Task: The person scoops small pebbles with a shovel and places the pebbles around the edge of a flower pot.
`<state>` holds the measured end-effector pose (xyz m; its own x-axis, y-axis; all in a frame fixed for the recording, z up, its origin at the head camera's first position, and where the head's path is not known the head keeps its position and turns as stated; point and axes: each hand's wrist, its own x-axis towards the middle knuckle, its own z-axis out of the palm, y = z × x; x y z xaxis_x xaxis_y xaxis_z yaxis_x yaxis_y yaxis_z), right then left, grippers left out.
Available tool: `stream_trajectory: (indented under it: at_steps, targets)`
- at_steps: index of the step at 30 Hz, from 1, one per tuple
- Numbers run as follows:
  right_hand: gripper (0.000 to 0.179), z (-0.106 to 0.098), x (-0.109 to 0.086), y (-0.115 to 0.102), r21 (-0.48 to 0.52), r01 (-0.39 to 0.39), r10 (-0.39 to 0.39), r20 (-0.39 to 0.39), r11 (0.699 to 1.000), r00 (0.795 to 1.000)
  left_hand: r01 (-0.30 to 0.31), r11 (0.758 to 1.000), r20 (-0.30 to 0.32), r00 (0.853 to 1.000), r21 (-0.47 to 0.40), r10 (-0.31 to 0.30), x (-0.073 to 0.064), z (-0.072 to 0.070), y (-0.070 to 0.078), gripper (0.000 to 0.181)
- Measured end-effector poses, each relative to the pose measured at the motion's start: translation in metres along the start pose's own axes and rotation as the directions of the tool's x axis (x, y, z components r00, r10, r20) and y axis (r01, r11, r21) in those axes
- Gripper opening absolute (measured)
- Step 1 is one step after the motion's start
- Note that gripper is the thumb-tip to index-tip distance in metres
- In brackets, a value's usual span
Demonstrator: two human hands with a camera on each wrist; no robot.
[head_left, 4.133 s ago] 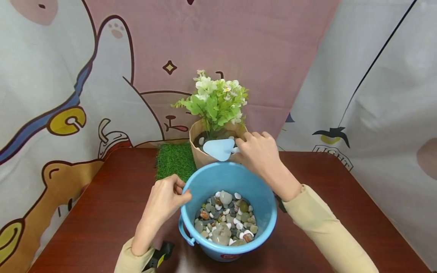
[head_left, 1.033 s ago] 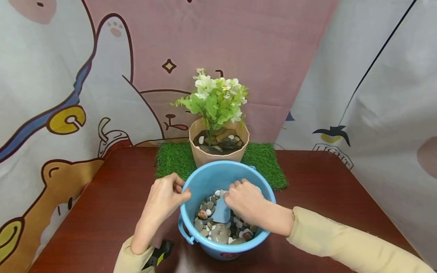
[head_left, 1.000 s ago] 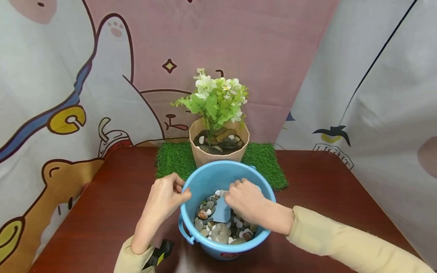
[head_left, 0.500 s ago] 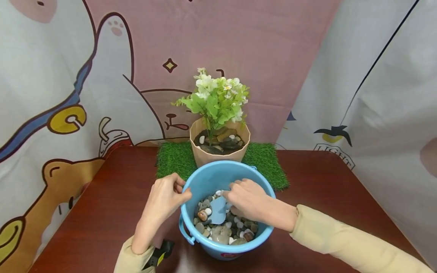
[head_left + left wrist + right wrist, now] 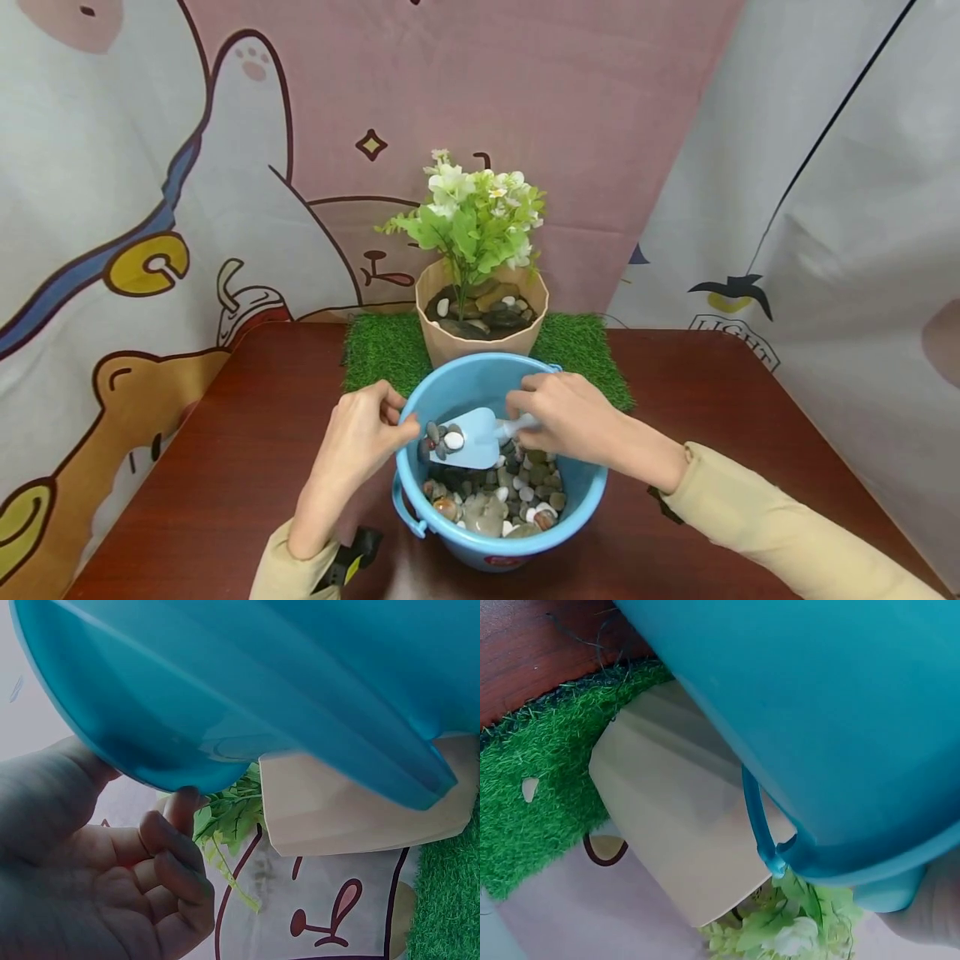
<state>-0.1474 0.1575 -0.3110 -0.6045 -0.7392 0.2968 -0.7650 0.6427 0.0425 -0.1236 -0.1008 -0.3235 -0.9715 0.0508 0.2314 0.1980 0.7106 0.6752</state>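
In the head view a light blue bucket (image 5: 491, 379) holds several mixed pebbles (image 5: 517, 492) and some larger stones. My left hand (image 5: 362, 437) pinches the bucket's left rim, thumb at the inside edge; the left wrist view shows those fingertips (image 5: 184, 806) at the rim. My right hand (image 5: 570, 417) grips the handle of a pale blue toy shovel (image 5: 480, 443) over the bucket's opening. The shovel's blade points left and bears several small grey pebbles and a white one (image 5: 453, 441). In the right wrist view the bucket's wall hides most of the hand.
Behind the bucket stands a beige flowerpot (image 5: 480, 343) with white flowers (image 5: 465, 217) and stones, on a green artificial grass mat (image 5: 585, 367). One white pebble (image 5: 529, 789) lies on the mat. A printed cloth (image 5: 600, 125) hangs behind the brown table (image 5: 247, 467).
The right hand dug the shovel into the pebbles, then raised it with pebbles on its blade. Earlier the shovel was over the flowerpot. The left hand stays at the rim.
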Motion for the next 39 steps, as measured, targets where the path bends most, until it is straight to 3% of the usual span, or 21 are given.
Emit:
stream_trajectory:
  at_steps: [17, 39]
  targets:
    - [0.016, -0.019, -0.008, 0.01, 0.027, -0.042, 0.045, -0.097, 0.999, 0.994, 0.0, 1.0, 0.003, 1.0, -0.01, 0.0, -0.001, 0.0, -0.001, 0.011]
    - [0.016, -0.039, -0.004, 0.018, 0.029, -0.117, 0.119, -0.114, 0.993, 0.986, -0.004, 1.0, 0.006, 1.0, -0.017, 0.004, -0.001, -0.001, -0.001, 0.012]
